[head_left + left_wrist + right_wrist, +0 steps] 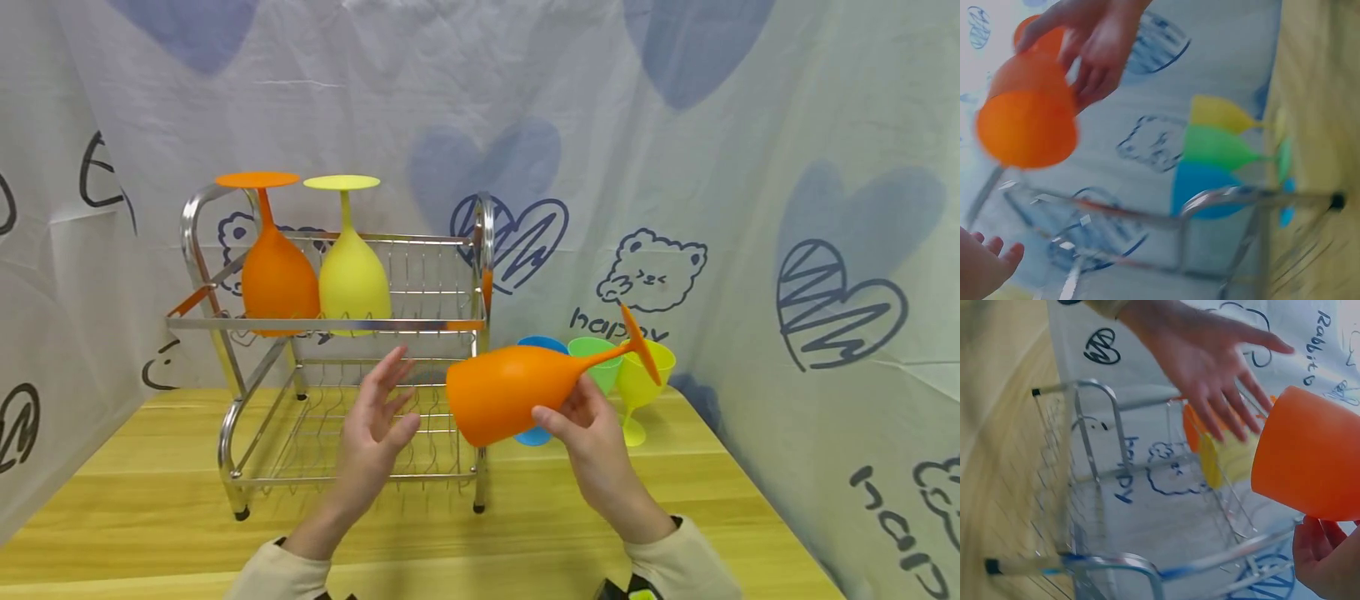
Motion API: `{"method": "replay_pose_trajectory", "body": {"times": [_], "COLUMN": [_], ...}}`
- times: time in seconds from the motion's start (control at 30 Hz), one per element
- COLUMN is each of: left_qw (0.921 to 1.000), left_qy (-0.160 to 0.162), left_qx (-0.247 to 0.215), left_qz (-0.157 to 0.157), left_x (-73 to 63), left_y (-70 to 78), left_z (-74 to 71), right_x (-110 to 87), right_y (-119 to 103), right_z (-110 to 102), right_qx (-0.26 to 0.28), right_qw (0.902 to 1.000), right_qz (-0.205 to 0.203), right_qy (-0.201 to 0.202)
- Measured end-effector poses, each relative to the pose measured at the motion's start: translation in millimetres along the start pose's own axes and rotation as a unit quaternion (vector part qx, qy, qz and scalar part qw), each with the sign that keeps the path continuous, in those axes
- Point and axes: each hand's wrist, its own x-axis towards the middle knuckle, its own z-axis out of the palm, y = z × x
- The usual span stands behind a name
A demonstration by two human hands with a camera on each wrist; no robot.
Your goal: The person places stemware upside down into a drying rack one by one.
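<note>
An orange plastic goblet (517, 390) lies tilted on its side in the air, its mouth to the left and its foot up to the right. My right hand (592, 442) holds it from below near where bowl meets stem. To the left of its mouth, my left hand (375, 425) is held up with fingers spread and nothing in them. In the right wrist view the left hand (1210, 369) reaches toward the goblet's (1310, 453) rim without gripping it. A second orange goblet (279, 275) and a yellow goblet (354, 279) stand upside down on the rack's top tier.
The two-tier metal dish rack (352, 325) stands on the wooden table (562, 542), left of centre. Behind my right hand are a blue goblet (534, 435), a green goblet (596, 358) and a yellow upright goblet (641, 375). A printed curtain (735, 250) hangs behind.
</note>
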Motion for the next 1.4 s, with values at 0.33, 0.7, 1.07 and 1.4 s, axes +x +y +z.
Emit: {"method": "replay_pose_trajectory", "body": {"times": [0.33, 0.7, 1.07, 1.4], "left_qw": [0.9727, 0.9015, 0.8932, 0.9239], "left_qy": [0.106, 0.152, 0.125, 0.054], "left_qx": [0.184, 0.405, 0.42, 0.353], "left_qz": [0.093, 0.01, -0.099, -0.138], "left_x": [14.6, 45.8, 61.5, 68.1], "left_y": [51.6, 66.1, 63.3, 49.1], "left_z": [-56.4, -139.7, -184.5, -205.5], "right_x": [18.0, 38.3, 65.7, 94.0], "right_y": [-28, -55, -80, -96], "right_z": [-21, -28, -21, -2], "right_qx": [-0.059, -0.15, -0.22, -0.281], "right_qw": [0.9968, 0.9866, 0.9721, 0.9546], "right_qz": [-0.048, -0.058, -0.08, -0.093], "right_qy": [0.024, 0.025, -0.007, -0.03]}}
